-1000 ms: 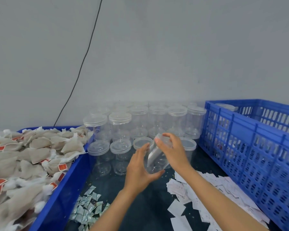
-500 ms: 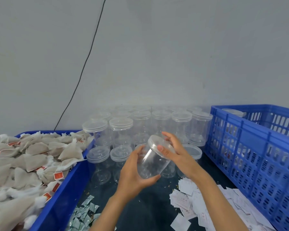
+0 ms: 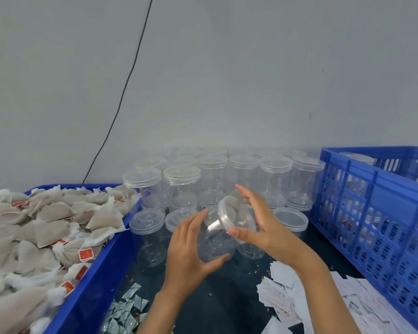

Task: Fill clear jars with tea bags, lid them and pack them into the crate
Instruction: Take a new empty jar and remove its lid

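Note:
My left hand (image 3: 188, 249) grips an empty clear jar (image 3: 214, 239) round its body, tilted with its mouth up and to the right. My right hand (image 3: 258, 227) holds the jar's clear lid (image 3: 235, 216) between thumb and fingers; the lid sits at the jar's mouth. Behind them stand several more lidded clear jars (image 3: 182, 186). Tea bags (image 3: 51, 220) with red tags fill the blue tray (image 3: 101, 266) on the left. The blue slotted crate (image 3: 372, 213) stands on the right with a lidded jar (image 3: 357, 158) inside it.
Small green-white sachets (image 3: 124, 312) lie on the dark tabletop near the tray. White paper slips (image 3: 299, 297) are scattered at the lower right. A black cable (image 3: 128, 83) runs down the grey wall behind.
Both hands have drawn the jar slightly nearer and tilted it more. My right hand has turned on the lid, its fingers now spread wider.

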`<state>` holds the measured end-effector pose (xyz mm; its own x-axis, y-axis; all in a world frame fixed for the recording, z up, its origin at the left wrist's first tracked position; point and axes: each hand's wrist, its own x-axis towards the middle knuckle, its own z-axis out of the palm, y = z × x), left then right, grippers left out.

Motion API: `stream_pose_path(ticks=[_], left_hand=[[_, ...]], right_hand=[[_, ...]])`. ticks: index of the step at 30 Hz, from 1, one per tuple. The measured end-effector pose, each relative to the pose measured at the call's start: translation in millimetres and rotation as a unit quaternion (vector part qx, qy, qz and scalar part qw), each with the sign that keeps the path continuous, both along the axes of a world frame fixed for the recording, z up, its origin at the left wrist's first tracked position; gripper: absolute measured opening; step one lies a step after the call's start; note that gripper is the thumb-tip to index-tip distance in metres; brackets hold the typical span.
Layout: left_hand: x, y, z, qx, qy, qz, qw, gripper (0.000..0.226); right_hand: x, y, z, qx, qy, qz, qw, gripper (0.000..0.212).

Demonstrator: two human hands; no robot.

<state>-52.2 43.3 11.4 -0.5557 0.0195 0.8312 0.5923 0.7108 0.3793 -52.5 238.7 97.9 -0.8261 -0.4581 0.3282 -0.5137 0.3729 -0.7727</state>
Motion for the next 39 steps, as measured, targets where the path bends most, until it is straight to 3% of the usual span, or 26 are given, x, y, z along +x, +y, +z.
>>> stream_pose_path(ticks=[3,7,9,12,17,20,24,27,30,34,39], left_hand=[[-3,3,4,-0.027,0.045,0.032,0.998,0.088],[-6,-2,-2,-0.025,0.020,-0.005,0.999,0.096],[-5,-3,-11,-0.005,0.000,-0.019,1.000,0.098],[-3,0,-21,-0.008,0.011,0.004,1.000,0.095],[-5,7,-23,-0.018,0.043,0.059,0.997,0.092],[-3,4,-29,-0.024,0.051,0.067,0.996,0.100],[11,2,-34,-0.017,0.032,0.064,0.997,0.096],[15,5,-37,-0.038,0.033,0.064,0.997,0.098],[16,7,-39,-0.058,0.043,0.078,0.994,0.092],[18,7,-42,-0.086,0.032,0.089,0.992,0.088],[18,5,-39,-0.104,0.035,0.092,0.990,0.088]], right_hand=[[0,-10,-7,-0.031,0.003,-0.058,0.998,0.095],[3,2,-4,0.033,0.020,0.012,0.999,0.072],[4,12,0,0.091,0.031,0.063,0.993,0.083],[5,11,2,0.086,0.001,0.065,0.994,0.097],[-1,-7,-8,0.044,-0.046,-0.056,0.996,0.092],[0,-5,-9,0.067,-0.032,-0.010,0.997,0.071],[3,4,-2,0.077,-0.046,0.057,0.994,0.084],[7,0,2,0.046,-0.102,0.023,0.993,0.084],[3,-4,-6,0.079,-0.096,-0.016,0.992,0.095],[5,4,-4,0.140,-0.066,0.025,0.988,0.075],[8,21,4,0.132,-0.063,0.043,0.988,0.088]])
